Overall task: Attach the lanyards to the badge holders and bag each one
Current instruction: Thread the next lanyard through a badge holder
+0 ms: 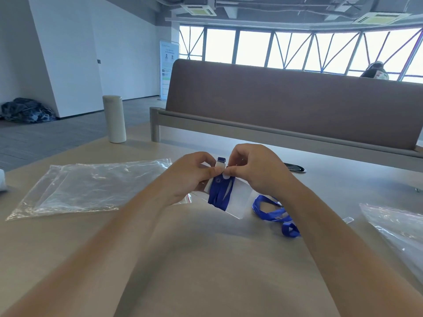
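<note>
Centrally in the head view, both hands are raised just above the worktop (206, 259) and meet at the top edge of a clear badge holder (239, 197). The left hand (194, 175) grips the badge holder, with its fingers (212, 171) clenched on the upper edge. The right hand (256, 170) pinches the white clip (220, 167) of the blue lanyard (219, 195), whose strap hangs folded across the holder's face. More blue strap loops (274, 216) lie on the worktop at right of centre; whether they belong to the same lanyard cannot be told. Clear plastic bags (87, 186) lie flat at the left, and another bag (393, 225) lies at the right edge. A pale cylindrical bottle (114, 118) stands upright at upper left, beside a brown divider panel (286, 99).
</note>
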A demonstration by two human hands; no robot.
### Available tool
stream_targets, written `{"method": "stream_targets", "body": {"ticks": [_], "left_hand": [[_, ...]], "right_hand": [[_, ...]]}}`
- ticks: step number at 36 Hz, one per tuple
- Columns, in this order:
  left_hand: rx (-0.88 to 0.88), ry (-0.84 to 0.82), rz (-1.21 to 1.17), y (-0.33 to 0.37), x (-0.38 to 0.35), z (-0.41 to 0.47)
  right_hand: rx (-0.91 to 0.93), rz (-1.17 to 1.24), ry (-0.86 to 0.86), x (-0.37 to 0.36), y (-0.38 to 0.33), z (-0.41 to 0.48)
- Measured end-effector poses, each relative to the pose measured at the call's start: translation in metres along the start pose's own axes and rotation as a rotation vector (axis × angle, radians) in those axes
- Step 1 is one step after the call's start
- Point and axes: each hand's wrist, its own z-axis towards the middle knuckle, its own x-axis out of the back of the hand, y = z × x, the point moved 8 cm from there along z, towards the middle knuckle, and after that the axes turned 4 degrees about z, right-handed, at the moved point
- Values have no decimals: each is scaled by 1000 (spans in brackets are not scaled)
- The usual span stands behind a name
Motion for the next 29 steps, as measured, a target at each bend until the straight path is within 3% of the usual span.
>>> {"method": "stream_targets", "body": {"ticks": [9, 29], "left_hand": [[-1, 43, -33, -3, 10, 3], [-41, 125, 86, 3, 15, 1]], "right_hand": [[154, -79, 25, -5, -16, -3], [54, 39, 16, -10, 7, 3]]}}
